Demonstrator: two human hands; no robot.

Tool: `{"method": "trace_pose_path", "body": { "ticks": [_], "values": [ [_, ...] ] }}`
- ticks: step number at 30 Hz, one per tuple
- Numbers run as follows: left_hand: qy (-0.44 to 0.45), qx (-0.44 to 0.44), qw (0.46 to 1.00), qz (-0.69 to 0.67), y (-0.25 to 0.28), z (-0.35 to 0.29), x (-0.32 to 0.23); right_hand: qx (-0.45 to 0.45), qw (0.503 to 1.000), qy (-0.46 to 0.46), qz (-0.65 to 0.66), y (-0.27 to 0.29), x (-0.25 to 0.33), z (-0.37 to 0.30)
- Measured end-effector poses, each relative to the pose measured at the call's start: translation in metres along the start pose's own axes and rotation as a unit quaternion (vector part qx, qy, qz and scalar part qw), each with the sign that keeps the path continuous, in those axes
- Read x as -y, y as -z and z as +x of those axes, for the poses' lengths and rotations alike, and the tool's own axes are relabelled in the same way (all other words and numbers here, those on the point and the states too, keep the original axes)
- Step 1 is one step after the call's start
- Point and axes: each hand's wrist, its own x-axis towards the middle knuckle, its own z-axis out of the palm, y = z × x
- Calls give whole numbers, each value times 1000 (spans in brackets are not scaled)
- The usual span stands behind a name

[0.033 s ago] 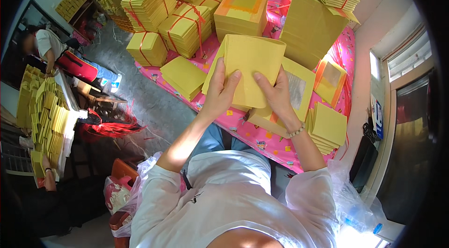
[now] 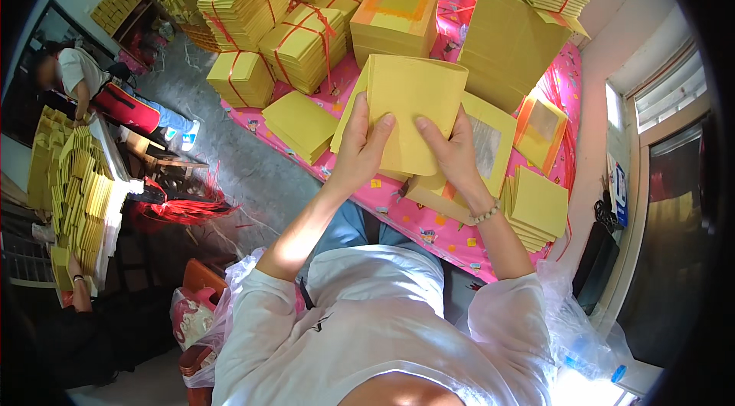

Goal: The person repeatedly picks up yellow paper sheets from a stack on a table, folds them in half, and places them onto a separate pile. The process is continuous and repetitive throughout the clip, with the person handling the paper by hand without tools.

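Note:
A thin stack of yellow paper sheets (image 2: 417, 92) is held up in front of me, over the pink patterned table cover. My left hand (image 2: 364, 146) grips its left edge, thumb on the front face. At its right edge, my right hand (image 2: 457, 155) does the same, with the fingers mostly hidden behind. Below and behind my right hand lies a yellow block with a silver patch (image 2: 501, 124). To its right is a fanned pile of yellow sheets (image 2: 540, 205). A low yellow pile (image 2: 300, 124) rests left of the held stack.
Bundles tied with red string (image 2: 302, 46) are heaped at the back left. A tall yellow block (image 2: 501, 46) stands at the back right beside a red container (image 2: 469, 0). Leftward, a person (image 2: 84, 77) is beside another paper-covered table; another person's hand (image 2: 80, 295) touches papers there.

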Motion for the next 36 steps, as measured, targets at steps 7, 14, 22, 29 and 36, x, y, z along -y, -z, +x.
{"method": "trace_pose_path", "body": {
  "ticks": [7, 14, 22, 29, 36],
  "values": [
    [19, 15, 1000, -11, 2, 2, 1, 6, 1000, -11, -17, 5, -2, 5],
    [29, 13, 999, -39, 4, 3, 4, 5, 999, -22, -32, 6, -1, 9],
    [226, -8, 964, -143, 13, 24, -2, 5, 996, -83, -15, 5, 2, 21],
    [230, -42, 965, -116, 6, 29, -1, 8, 993, -115, 10, 4, 3, 26],
    [189, -50, 973, -118, 2, 25, -1, 6, 990, -138, -15, 8, 6, 25]
  ]
}}
